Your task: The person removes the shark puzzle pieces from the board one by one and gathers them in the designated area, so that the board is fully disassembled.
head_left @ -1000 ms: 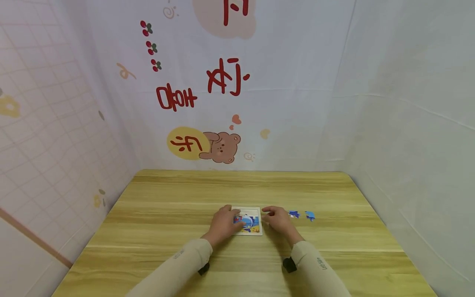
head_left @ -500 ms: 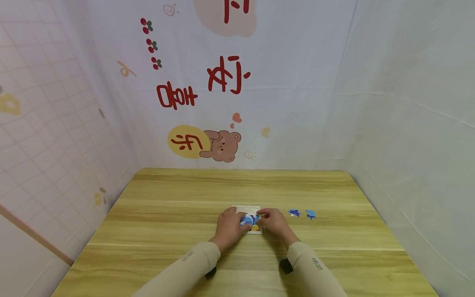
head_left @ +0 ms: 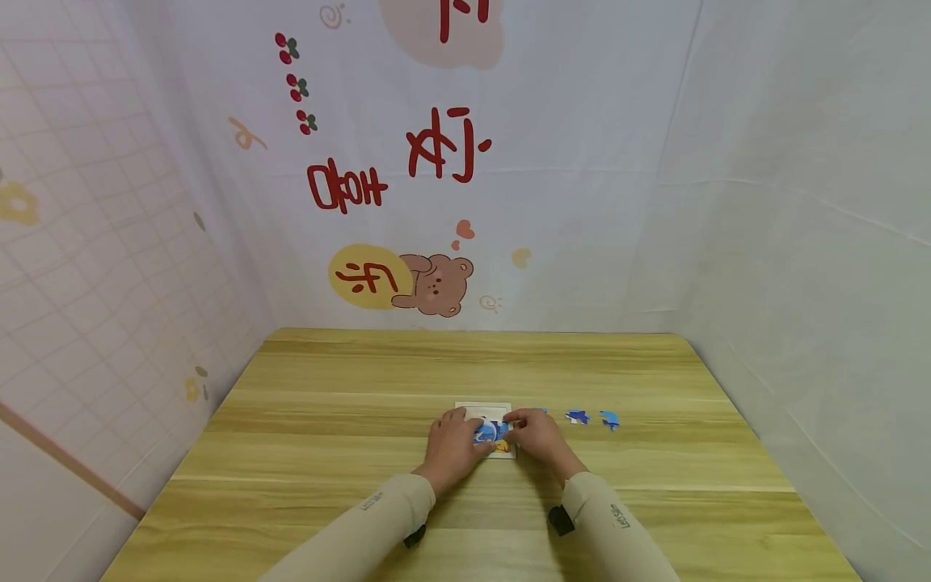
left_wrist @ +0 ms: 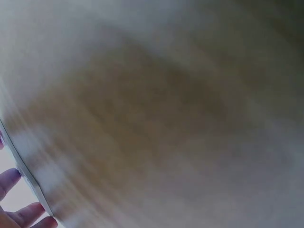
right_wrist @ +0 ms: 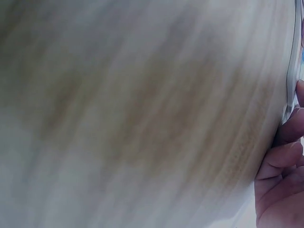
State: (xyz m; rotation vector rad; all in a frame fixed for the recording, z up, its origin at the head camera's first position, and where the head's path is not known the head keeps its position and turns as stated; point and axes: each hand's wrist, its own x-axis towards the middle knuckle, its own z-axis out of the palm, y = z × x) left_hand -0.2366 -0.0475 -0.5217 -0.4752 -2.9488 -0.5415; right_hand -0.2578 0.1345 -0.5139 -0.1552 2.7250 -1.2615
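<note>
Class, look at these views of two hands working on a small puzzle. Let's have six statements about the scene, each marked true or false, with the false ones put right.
1. The left hand is at the left side of the puzzle tray. True.
2. Loose pieces lie left of the left hand. False: the loose pieces lie on the right hand's side.
3. The tray is bare. False: blue pieces lie in it.
4. The tabletop has a wood-grain look. True.
5. The sleeves are dark red. False: the sleeves are pale cream.
6. A bear is printed beside a yellow circle. True.
</note>
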